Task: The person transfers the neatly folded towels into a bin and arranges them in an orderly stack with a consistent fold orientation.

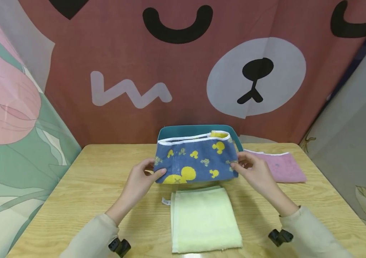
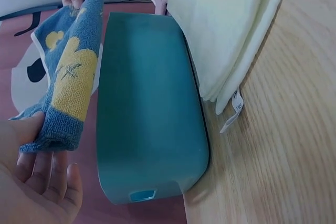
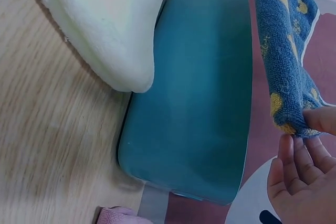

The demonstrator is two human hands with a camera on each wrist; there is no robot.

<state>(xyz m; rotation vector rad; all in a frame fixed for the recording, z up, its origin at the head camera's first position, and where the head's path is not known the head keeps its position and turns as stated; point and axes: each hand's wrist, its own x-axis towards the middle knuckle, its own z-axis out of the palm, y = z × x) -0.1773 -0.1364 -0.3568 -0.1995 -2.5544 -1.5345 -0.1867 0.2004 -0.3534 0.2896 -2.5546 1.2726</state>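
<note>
A folded blue towel (image 1: 199, 157) with yellow mouse-shaped patches and white edging is held up between both hands. My left hand (image 1: 144, 173) pinches its left lower corner, thumb in front. At the right lower corner, my right hand (image 1: 253, 170) pinches it the same way. Behind and below the towel stands a teal bin (image 1: 195, 129), whose inside shows bare in the left wrist view (image 2: 152, 93). The right wrist view shows the towel's rolled lower edge (image 3: 275, 51) beside the bin, off the table.
A folded pale yellow towel (image 1: 205, 222) with a white tag lies on the wooden table (image 1: 99, 186) in front of the bin. Right of the bin lies a folded pink towel (image 1: 283, 166). A printed curtain (image 1: 121, 118) hangs behind the table.
</note>
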